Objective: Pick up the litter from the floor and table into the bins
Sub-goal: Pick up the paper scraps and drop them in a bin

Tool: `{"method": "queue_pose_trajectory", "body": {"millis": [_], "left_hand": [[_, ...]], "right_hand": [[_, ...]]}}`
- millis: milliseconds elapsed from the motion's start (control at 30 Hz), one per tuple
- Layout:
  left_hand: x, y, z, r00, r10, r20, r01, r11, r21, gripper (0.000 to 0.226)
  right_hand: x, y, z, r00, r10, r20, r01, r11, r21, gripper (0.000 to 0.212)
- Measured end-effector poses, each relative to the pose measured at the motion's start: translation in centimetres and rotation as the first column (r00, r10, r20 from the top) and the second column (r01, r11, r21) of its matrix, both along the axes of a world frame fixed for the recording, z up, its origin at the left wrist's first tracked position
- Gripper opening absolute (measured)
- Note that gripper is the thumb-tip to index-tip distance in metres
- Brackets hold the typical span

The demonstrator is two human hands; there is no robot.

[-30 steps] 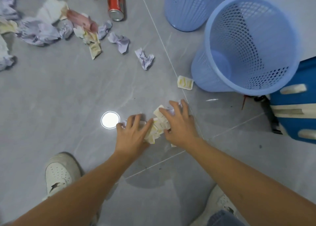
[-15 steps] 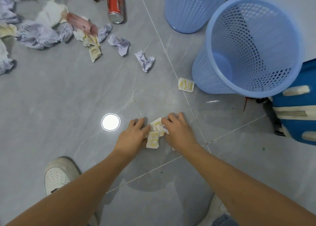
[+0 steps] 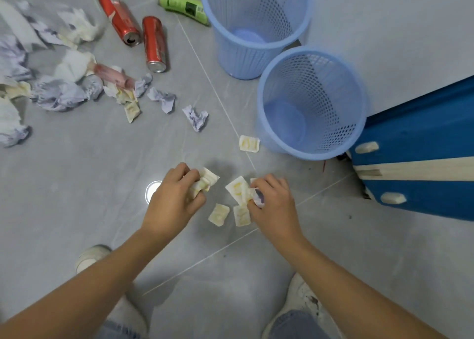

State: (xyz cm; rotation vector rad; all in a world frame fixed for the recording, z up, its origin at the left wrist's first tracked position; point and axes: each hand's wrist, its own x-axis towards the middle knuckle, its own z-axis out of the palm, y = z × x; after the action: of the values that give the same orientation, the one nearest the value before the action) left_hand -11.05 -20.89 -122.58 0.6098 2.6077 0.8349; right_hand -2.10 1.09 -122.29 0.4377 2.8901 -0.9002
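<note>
My left hand (image 3: 174, 200) grips a bunch of small cream-yellow wrappers (image 3: 205, 182) just above the grey floor. My right hand (image 3: 272, 205) grips more cream wrappers (image 3: 238, 188) and a bit of purple paper. Two loose wrappers (image 3: 218, 214) lie on the floor between the hands, and another wrapper (image 3: 248, 143) lies beside the near blue mesh bin (image 3: 359, 102). A second blue bin (image 3: 256, 64) stands behind it. Both bins look empty.
Crumpled purple and white paper (image 3: 59, 92) is heaped at the left, with a purple scrap (image 3: 195, 118) nearer. Two red cans (image 3: 154, 43), a green bottle (image 3: 179, 3) and a pink bottle (image 3: 112, 74) lie on the floor. A blue box (image 3: 423, 159) stands at right. My shoes (image 3: 300, 302) are below.
Both hands have closed on wrappers and lifted apart from the pile, leaving two wrappers on the floor. The view has pulled back, showing more of the bins and cans.
</note>
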Motion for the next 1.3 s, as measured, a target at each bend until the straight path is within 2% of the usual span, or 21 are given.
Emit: {"method": "queue_pose_trajectory", "body": {"millis": [100, 233, 300, 367, 433, 533, 600, 633, 700, 767, 833, 933, 1033, 1100, 1167, 1300], "left_hand": [[-2.7, 3.6, 6.6, 0.998, 0.027, -0.057, -0.019, 0.991, 0.132, 0.018], [-6.7, 10.8, 13.2, 0.990, 0.022, -0.138, 0.014, 0.966, 0.257, 0.019], [-8.2, 14.8, 14.5, 0.990, -0.032, -0.139, 0.065, 0.967, 0.245, 0.018], [-9.3, 18.4, 14.5, 0.990, -0.072, -0.124, 0.097, 0.974, 0.203, 0.018], [-9.9, 21.3, 13.5, 0.992, -0.092, -0.089, 0.102, 0.988, 0.113, 0.018], [-10.8, 24.0, 11.4, 0.995, -0.097, -0.007, 0.096, 0.994, -0.060, 0.021], [-11.4, 24.6, 10.4, 0.992, -0.118, 0.033, 0.121, 0.987, -0.107, 0.036], [-11.7, 24.7, 10.1, 0.989, -0.138, 0.051, 0.143, 0.984, -0.111, 0.047], [-12.0, 24.7, 9.8, 0.981, -0.181, 0.069, 0.187, 0.978, -0.092, 0.063], [-11.9, 24.2, 9.9, 0.977, -0.206, 0.048, 0.209, 0.975, -0.070, 0.063], [-11.5, 23.1, 10.3, 0.978, -0.209, -0.017, 0.208, 0.978, -0.031, 0.054], [-10.5, 19.8, 11.3, 0.979, -0.178, -0.099, 0.182, 0.983, 0.030, 0.031], [-8.8, 15.0, 11.8, 0.992, -0.100, -0.075, 0.098, 0.995, -0.024, 0.023], [-7.1, 11.6, 11.5, 0.998, -0.069, 0.008, 0.070, 0.992, -0.105, 0.023], [-5.1, 8.8, 10.3, 0.992, -0.064, 0.110, 0.085, 0.976, -0.202, 0.027], [-1.0, 5.0, 4.7, 0.962, -0.044, 0.268, 0.146, 0.916, -0.374, 0.043]], "right_hand": [[-0.8, 1.2, 5.8, 0.992, -0.079, -0.096, 0.078, 0.997, -0.021, 0.029], [-3.0, 5.8, 11.9, 0.918, -0.317, -0.239, 0.292, 0.947, -0.132, 0.023], [-4.7, 8.7, 13.2, 0.877, -0.425, -0.226, 0.398, 0.904, -0.157, 0.023], [-6.3, 11.3, 13.3, 0.866, -0.478, -0.147, 0.462, 0.877, -0.133, 0.017], [-7.8, 13.1, 12.9, 0.866, -0.495, -0.063, 0.486, 0.865, -0.122, 0.011], [-9.8, 15.2, 12.1, 0.878, -0.478, -0.027, 0.475, 0.878, -0.064, 0.014], [-10.7, 16.1, 11.3, 0.893, -0.449, 0.007, 0.449, 0.892, -0.052, 0.015], [-11.0, 16.3, 11.1, 0.901, -0.432, 0.040, 0.434, 0.898, -0.071, 0.022], [-11.5, 16.5, 10.7, 0.912, -0.395, 0.111, 0.407, 0.904, -0.129, 0.049], [-11.4, 16.3, 10.6, 0.920, -0.368, 0.133, 0.386, 0.908, -0.161, 0.066], [-10.6, 15.7, 10.9, 0.917, -0.389, 0.093, 0.399, 0.903, -0.160, 0.062], [-8.3, 14.2, 12.0, 0.907, -0.418, -0.048, 0.407, 0.901, -0.149, 0.040], [-4.8, 10.6, 12.3, 0.914, -0.387, -0.123, 0.367, 0.917, -0.159, 0.023], [-1.7, 7.5, 11.5, 0.942, -0.336, -0.015, 0.329, 0.929, -0.169, 0.020], [1.4, 4.4, 9.5, 0.947, -0.268, 0.176, 0.298, 0.939, -0.172, 0.024], [5.2, 0.3, 3.3, 0.889, -0.106, 0.445, 0.174, 0.978, -0.114, 0.042]]}}
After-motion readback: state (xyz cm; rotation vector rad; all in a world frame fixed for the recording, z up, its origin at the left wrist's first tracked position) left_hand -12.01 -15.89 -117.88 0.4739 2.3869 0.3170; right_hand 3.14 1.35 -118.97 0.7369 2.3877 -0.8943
